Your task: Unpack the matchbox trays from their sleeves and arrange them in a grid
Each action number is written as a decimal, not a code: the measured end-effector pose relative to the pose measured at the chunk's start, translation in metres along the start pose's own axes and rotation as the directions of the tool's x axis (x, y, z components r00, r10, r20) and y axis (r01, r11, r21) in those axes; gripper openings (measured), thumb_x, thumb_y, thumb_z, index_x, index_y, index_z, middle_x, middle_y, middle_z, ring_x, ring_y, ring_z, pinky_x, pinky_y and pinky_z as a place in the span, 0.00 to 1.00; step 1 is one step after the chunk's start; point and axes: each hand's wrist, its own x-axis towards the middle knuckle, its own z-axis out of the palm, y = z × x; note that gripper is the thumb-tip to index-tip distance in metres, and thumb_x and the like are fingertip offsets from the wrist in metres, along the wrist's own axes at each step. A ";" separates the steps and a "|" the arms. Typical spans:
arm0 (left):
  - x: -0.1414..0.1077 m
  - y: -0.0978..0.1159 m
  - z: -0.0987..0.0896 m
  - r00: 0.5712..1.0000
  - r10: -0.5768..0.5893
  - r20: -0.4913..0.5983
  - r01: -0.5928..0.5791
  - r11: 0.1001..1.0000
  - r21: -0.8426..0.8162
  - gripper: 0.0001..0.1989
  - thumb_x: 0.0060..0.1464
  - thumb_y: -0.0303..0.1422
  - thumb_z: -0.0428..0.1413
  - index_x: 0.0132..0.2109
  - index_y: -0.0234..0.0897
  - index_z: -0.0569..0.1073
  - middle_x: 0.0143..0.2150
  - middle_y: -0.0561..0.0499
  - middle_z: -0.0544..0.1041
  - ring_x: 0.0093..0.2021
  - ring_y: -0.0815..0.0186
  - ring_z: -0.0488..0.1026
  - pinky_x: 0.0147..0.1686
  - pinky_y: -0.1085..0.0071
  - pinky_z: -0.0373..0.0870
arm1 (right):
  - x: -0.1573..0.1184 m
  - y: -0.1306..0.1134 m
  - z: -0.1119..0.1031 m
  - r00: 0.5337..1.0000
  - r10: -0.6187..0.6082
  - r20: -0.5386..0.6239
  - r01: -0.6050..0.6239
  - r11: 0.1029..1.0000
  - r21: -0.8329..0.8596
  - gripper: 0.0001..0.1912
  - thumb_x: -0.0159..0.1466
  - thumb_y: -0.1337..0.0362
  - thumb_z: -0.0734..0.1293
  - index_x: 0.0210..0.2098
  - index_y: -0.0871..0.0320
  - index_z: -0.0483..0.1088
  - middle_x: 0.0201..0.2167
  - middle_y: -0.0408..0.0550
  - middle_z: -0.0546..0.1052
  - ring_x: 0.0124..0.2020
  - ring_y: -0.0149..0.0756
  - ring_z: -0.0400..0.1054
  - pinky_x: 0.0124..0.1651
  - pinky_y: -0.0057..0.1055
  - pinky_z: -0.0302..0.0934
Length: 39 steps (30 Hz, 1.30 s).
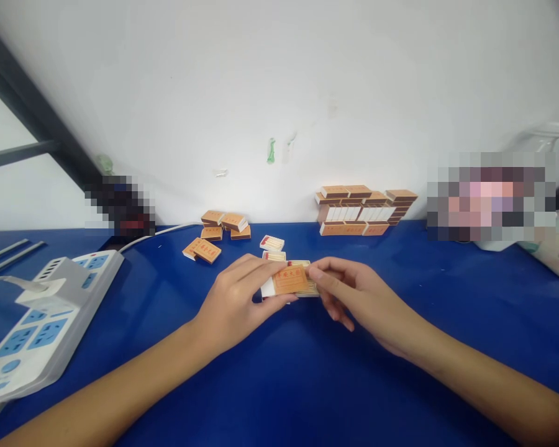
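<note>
Left hand (235,298): grip closed on an orange and white matchbox (289,280), fingers along its far edge and thumb along its near edge. The box is held over the blue surface (307,385), in front of the person, its printed face up and a white section exposed at its left end. Right hand (354,288): grip narrow, thumb and forefinger drawn together at the right end of the box, the lower fingers loosely curled; whether it pinches the box, I cannot tell.

Contents noted behind the held box: a match-filled tray (302,263), partly hidden by box and hands. Two small open trays (272,243) of red-tipped matches lie just beyond, one farther back than the other.

To the left, a small pile of matchboxes (233,221) sits near the wall (242,93), with two overlapping matchboxes (208,251) closer to the person. To the right, a stepped stack of matchboxes (354,214) stands near the wall, its middle row showing white ends.

At far left, a white power strip (51,323) with blue sockets carries one white plug (40,290). Two areas at the back are pixelated and cannot be inspected
</note>
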 end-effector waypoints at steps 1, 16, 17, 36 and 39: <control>0.000 0.000 0.000 1.000 0.011 0.010 -0.011 1.000 0.000 0.22 0.59 0.34 0.69 0.58 0.35 0.77 0.48 0.42 0.84 0.45 0.57 0.81 0.46 0.60 0.80 | 0.001 0.001 0.000 1.000 -0.005 0.001 0.005 1.000 -0.019 0.24 0.66 0.41 0.71 0.43 0.57 0.72 0.22 0.38 0.69 0.19 0.27 0.62 0.16 0.21 0.57; 0.004 0.000 -0.009 0.985 -0.147 0.088 0.155 0.984 -0.092 0.40 0.44 0.49 0.75 0.61 0.39 0.76 0.51 0.43 0.83 0.50 0.53 0.80 0.51 0.55 0.79 | 0.002 0.014 -0.012 0.553 -0.807 0.207 0.742 0.364 -0.563 0.20 0.71 0.77 0.65 0.55 0.51 0.78 0.44 0.48 0.79 0.42 0.30 0.76 0.42 0.26 0.72; 0.004 -0.001 -0.008 0.980 -0.163 0.115 0.177 0.976 -0.126 0.38 0.43 0.48 0.75 0.60 0.40 0.77 0.50 0.44 0.83 0.49 0.54 0.80 0.51 0.55 0.79 | 0.002 0.014 -0.013 0.525 -0.822 0.219 0.753 0.329 -0.570 0.20 0.71 0.77 0.65 0.56 0.51 0.78 0.45 0.48 0.79 0.43 0.30 0.76 0.43 0.25 0.72; 0.003 -0.001 -0.003 0.994 -0.112 -0.012 0.111 0.988 -0.106 0.21 0.52 0.33 0.73 0.52 0.39 0.79 0.46 0.47 0.81 0.45 0.61 0.80 0.48 0.64 0.80 | -0.006 -0.001 0.004 0.998 -0.033 -0.051 0.030 0.997 -0.068 0.20 0.62 0.48 0.77 0.33 0.56 0.70 0.20 0.38 0.71 0.15 0.26 0.61 0.16 0.23 0.57; 0.002 -0.003 -0.003 0.995 -0.102 0.005 0.102 0.990 -0.101 0.24 0.52 0.32 0.73 0.55 0.38 0.78 0.48 0.46 0.82 0.47 0.60 0.81 0.49 0.63 0.81 | -0.004 0.003 0.002 0.999 0.016 -0.045 -0.017 1.000 -0.021 0.20 0.62 0.47 0.76 0.34 0.56 0.71 0.19 0.38 0.70 0.15 0.26 0.60 0.16 0.23 0.54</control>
